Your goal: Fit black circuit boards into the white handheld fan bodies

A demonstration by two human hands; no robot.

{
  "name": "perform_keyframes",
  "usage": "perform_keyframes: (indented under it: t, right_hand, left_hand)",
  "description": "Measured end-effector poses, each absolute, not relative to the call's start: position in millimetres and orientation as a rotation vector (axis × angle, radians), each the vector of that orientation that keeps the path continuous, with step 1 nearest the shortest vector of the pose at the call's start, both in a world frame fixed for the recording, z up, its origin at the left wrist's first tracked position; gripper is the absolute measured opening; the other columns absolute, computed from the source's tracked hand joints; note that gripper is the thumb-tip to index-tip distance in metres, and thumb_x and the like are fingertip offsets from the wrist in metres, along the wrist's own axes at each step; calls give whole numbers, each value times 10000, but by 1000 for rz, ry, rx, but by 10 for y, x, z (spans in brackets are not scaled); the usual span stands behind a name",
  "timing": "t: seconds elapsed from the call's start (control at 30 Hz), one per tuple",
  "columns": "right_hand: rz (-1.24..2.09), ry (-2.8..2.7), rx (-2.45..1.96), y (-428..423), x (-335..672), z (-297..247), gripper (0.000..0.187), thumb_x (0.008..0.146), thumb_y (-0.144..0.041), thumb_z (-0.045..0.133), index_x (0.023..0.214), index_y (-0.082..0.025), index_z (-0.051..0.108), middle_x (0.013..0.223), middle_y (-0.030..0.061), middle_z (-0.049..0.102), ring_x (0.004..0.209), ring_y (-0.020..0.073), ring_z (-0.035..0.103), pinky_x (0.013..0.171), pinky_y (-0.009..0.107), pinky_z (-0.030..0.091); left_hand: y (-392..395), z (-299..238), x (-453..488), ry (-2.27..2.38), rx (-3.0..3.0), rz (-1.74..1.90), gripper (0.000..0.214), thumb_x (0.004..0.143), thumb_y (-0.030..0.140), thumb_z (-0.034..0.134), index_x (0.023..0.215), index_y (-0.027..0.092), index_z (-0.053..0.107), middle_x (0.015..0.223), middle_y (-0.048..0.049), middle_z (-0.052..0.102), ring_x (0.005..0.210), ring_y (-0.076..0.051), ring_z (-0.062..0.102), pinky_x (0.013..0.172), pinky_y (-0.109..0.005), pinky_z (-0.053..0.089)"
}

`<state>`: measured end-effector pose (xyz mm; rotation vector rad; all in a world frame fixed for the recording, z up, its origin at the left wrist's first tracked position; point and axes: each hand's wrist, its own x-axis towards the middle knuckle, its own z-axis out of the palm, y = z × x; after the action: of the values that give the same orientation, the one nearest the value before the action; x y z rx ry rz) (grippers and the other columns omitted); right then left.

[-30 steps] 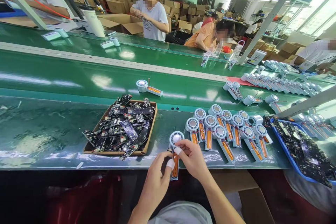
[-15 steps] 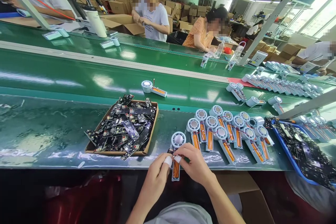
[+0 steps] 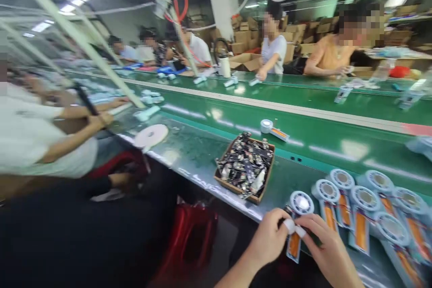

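A pale blue handheld fan body (image 3: 294, 245) lies at the bench's front edge, its handle jutting toward me and an orange battery showing in it. Over that handle, my left hand (image 3: 270, 236) is closed in a pinch on a small black circuit board (image 3: 288, 209), mostly covered by the fingers. My right hand (image 3: 326, 240) pinches right beside it, thumb and fingertips together; what they hold is too small to make out. Both thumbs have white coverings, and the thumb tips nearly meet. Just left stands a cardboard tray (image 3: 270, 166) heaped with black circuit boards.
Several more fan bodies (image 3: 364, 198) lie to the right. A single fan (image 3: 275, 130) sits on the green conveyor belt (image 3: 320, 123). A white reel (image 3: 151, 136) lies at left, near a seated co-worker (image 3: 47, 130). Below is a red stool (image 3: 189, 238). Other people work across the belt.
The head view has swung left, bringing the left co-worker and reel into sight. Both hands keep their pinch over the same fan.
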<state>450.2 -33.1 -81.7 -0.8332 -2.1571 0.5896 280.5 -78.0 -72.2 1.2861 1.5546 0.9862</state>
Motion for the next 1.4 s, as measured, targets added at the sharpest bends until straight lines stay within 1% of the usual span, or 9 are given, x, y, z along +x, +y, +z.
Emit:
perform_keyframes:
  t: [0.27,0.4,0.47,0.63,0.83,0.9,1.07,1.23,1.4]
  right_hand:
    - [409,-2184,-793,-205,4533,-955,200,982,-404,552,919,-260,676,870,25,728,763,173,723,661,232,580]
    - [419,-2076,-940,-331,4447,-805,204,995,-328,524,897,-239,680,859,54,718,785,203,700,685,293,571]
    - [433,-2062,-974,-371,4402,-750,197,993,-267,513,901,-226,682,850,63,712,782,210,681,692,313,562]
    - [493,-2104,-1044,-413,4345,-717,186,970,-157,509,907,-213,674,861,64,689,795,210,630,705,327,534]
    - [378,-2137,-1128,-474,4327,-732,208,954,-111,480,938,-214,661,887,67,673,784,209,610,693,324,508]
    - [310,-2201,-1144,-487,4316,-726,216,944,-95,478,924,-214,657,877,65,671,756,206,589,671,320,492]
    - [248,-2296,-1141,-473,4306,-667,229,952,-91,454,909,-202,649,849,68,662,732,212,562,650,328,481]
    - [207,-2347,-983,-412,4404,-673,275,994,-123,412,962,-210,670,924,92,692,792,230,624,695,349,525]
    - [58,-2263,-855,-293,4513,-962,276,1025,-276,420,1048,-240,693,987,104,733,826,248,699,725,358,567]
  left_hand:
    - [-866,-837,2912,1594,1480,1106,280,857,61,461,950,176,698,980,-92,727,953,-215,673,870,-321,504]
    - [-915,-815,2896,1413,1098,1174,224,913,198,471,1115,195,568,953,-66,727,722,-163,682,629,-264,538]
    - [-908,-822,2868,1377,941,1173,289,898,268,513,1177,192,506,908,-46,725,654,-149,673,581,-252,532]
    - [-870,-832,2804,1366,922,1125,269,847,339,569,1048,164,599,877,-56,745,679,-171,687,618,-290,569]
    - [-921,-787,2809,1461,1050,1110,300,848,353,553,1048,169,681,954,-85,783,686,-198,715,600,-317,603]
    - [-948,-817,2816,1529,1163,1109,296,864,345,536,1047,184,705,996,-93,790,737,-221,740,647,-343,622]
    - [-966,-918,2802,1658,1474,1198,293,881,277,521,1055,207,747,1096,-106,788,1026,-288,738,932,-427,586]
    - [-925,-854,2794,1528,1434,1108,316,910,165,479,1083,202,741,1081,-85,790,934,-233,750,888,-364,598]
    - [-867,-820,2828,1538,1585,1148,371,865,72,499,1117,178,751,1084,-113,788,1025,-248,732,934,-343,563]
